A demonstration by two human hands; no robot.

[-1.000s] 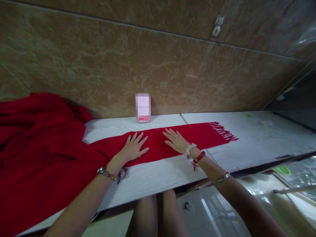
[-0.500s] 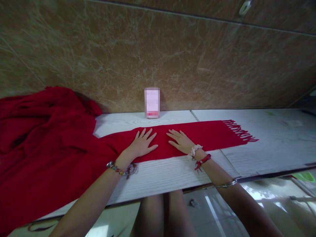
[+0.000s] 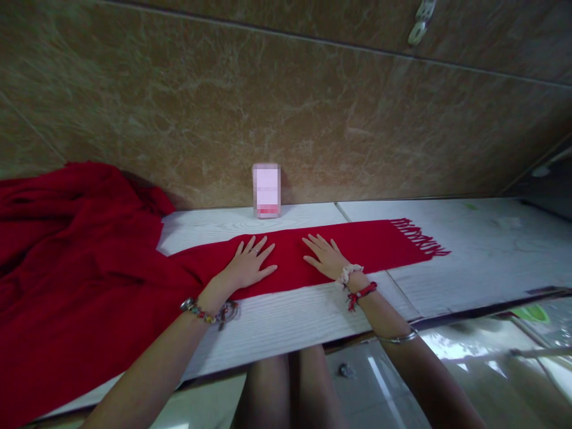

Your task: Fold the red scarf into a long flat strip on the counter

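A red scarf lies lengthwise along a white wood-grain surface, its fringed end toward the right. Fingers spread, my left hand rests flat on the scarf's narrow, folded-looking stretch. My right hand also lies flat on it, a short way to the right, with fingers stretched out. Between the two hands a bare strip of red cloth shows. Neither hand grips anything. On the left, the rest of the red fabric is heaped and wrinkled, spreading past the front edge.
A phone-like upright object, its face pixelated, leans against the brown marbled wall behind the scarf. A white fixture is on the wall at upper right. Below the front edge are my knees, shiny floor tiles and a green item.
My right hand has slid slightly right along the scarf, widening the gap between my hands. My left hand stays about where it was. The camera view has shifted a little.
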